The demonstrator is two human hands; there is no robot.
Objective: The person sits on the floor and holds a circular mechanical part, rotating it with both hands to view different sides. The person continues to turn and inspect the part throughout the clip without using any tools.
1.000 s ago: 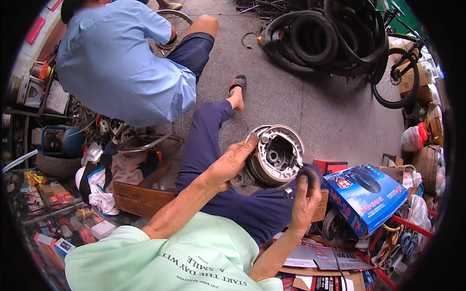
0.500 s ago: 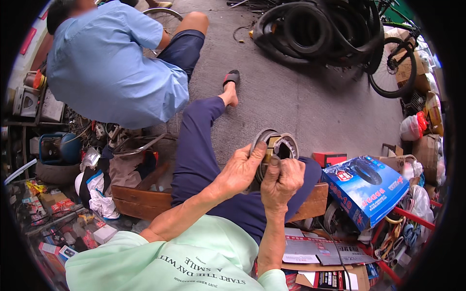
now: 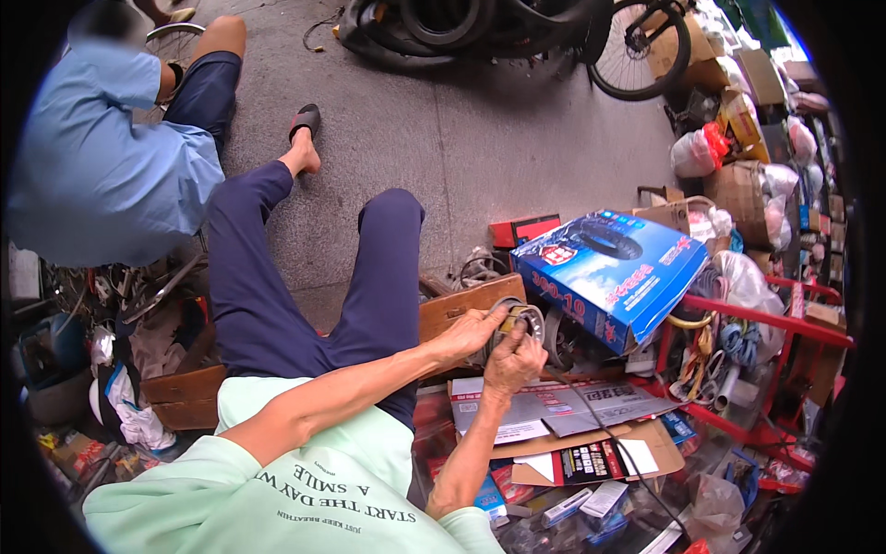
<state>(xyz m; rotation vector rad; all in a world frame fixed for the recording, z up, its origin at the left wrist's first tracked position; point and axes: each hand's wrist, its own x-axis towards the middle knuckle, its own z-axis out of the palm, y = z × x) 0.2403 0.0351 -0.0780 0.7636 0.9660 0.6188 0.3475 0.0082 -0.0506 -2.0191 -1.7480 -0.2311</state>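
Note:
Both my hands are closed on a round metal part (image 3: 508,307), which has a pale ring-shaped rim and looks like a brake drum with shoes inside. My left hand (image 3: 468,334) grips its left side with the thumb on top. From the near right side, my right hand (image 3: 514,362) holds it with the thumb pressed on its face. Fingers and thumbs cover much of the part. It is held over the right end of a wooden bench (image 3: 452,309), close to a blue tyre box (image 3: 609,268).
Flattened cardboard (image 3: 591,406) lies right of my right forearm, with a dark cable across it. A red metal frame (image 3: 766,319) stands at the right. A person in a blue shirt (image 3: 101,166) sits at the far left. Black tyres (image 3: 443,28) are piled on the far floor.
My body and view have turned to the right. Both hands have carried the round metal part from over my right thigh to beside the blue box, still gripping it.

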